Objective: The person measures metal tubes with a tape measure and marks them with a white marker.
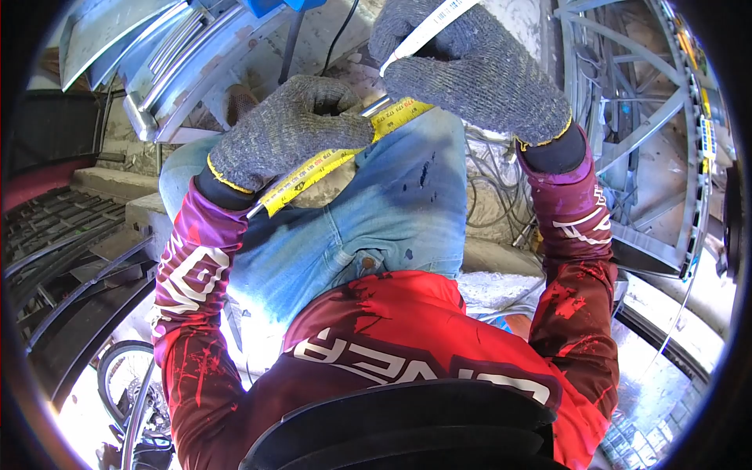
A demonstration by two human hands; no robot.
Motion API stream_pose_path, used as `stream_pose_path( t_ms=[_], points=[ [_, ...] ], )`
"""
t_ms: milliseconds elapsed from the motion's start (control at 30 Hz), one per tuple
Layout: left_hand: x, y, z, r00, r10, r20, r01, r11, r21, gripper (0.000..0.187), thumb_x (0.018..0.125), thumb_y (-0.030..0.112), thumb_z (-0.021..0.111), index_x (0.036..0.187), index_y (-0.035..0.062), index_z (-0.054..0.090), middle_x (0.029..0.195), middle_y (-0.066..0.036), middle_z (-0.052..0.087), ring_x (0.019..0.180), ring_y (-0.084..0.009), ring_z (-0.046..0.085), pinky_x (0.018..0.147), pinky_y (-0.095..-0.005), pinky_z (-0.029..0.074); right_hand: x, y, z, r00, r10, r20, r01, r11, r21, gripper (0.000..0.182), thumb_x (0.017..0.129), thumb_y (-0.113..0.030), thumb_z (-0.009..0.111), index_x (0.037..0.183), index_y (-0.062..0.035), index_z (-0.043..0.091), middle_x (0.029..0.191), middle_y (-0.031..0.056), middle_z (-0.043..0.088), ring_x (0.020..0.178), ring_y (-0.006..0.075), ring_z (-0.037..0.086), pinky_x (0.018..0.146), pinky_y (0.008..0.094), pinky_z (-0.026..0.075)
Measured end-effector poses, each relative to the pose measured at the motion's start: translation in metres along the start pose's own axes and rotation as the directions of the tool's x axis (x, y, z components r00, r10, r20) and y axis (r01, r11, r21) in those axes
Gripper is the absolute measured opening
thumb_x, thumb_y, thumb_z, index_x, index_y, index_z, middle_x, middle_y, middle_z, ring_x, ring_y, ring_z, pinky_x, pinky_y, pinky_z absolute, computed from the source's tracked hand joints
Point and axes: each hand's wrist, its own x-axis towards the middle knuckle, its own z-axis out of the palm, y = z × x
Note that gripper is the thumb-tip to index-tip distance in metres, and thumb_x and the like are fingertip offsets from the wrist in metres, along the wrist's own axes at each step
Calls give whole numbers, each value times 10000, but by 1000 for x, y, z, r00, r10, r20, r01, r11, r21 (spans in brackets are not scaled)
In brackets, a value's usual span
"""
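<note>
My left hand [294,133], in a grey knit glove, is closed around a yellow tape measure blade [309,174] and a thin metal rod [376,107] lying along it. The blade shows on both sides of the glove, above my jeans. My right hand [486,74], gloved the same way, pinches a slim white marker [429,33] with small print on its barrel. The marker's narrow end points down and left, above the blade's far end and apart from it. The tape's case is not in view.
Metal profiles [184,59] lie at the upper left. A welded metal lattice frame [634,133] stands at the right. Loose cables [497,192] lie beside my knee. A wheel [133,384] shows at the lower left, and a blue object [274,6] at the top edge.
</note>
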Motion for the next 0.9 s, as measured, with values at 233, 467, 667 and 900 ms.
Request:
stream_pose_path(
  t_ms=[233,467,667,900],
  points=[
    [-1,1,2,999,-43,22,46,992,-119,290,884,281,751,969,10,687,838,-1,652,753,-62,586,659,-246,486,1,1,0,999,-27,20,28,999,-42,232,939,-219,706,1076,-48,630,896,71,603,820,198,576,737,359,488],
    [1,-2,1,1000,15,14,-14,998,-57,292,876,283,755,955,10,688,848,-4,648,753,-59,566,670,-243,475,5,5,-6,992,-113,58,123,971,-205,253,909,-227,716,1079,-58,635,901,103,610,820,252,592,744,393,489],
    [0,-2,2,999,-50,17,52,994,-92,275,869,252,762,955,0,691,841,-4,653,755,-59,565,674,-248,475,2,5,12,995,-36,88,32,998,55,209,921,-198,691,1061,-50,641,919,84,644,845,219,615,750,362,501],
    [0,-5,2,999,-43,31,47,990,-131,268,867,241,754,967,-1,694,861,-12,668,781,-68,583,701,-252,483,9,18,-5,977,22,212,-56,987,152,260,955,-166,639,1174,-26,626,1028,67,662,932,164,621,831,306,523]
  ],
)
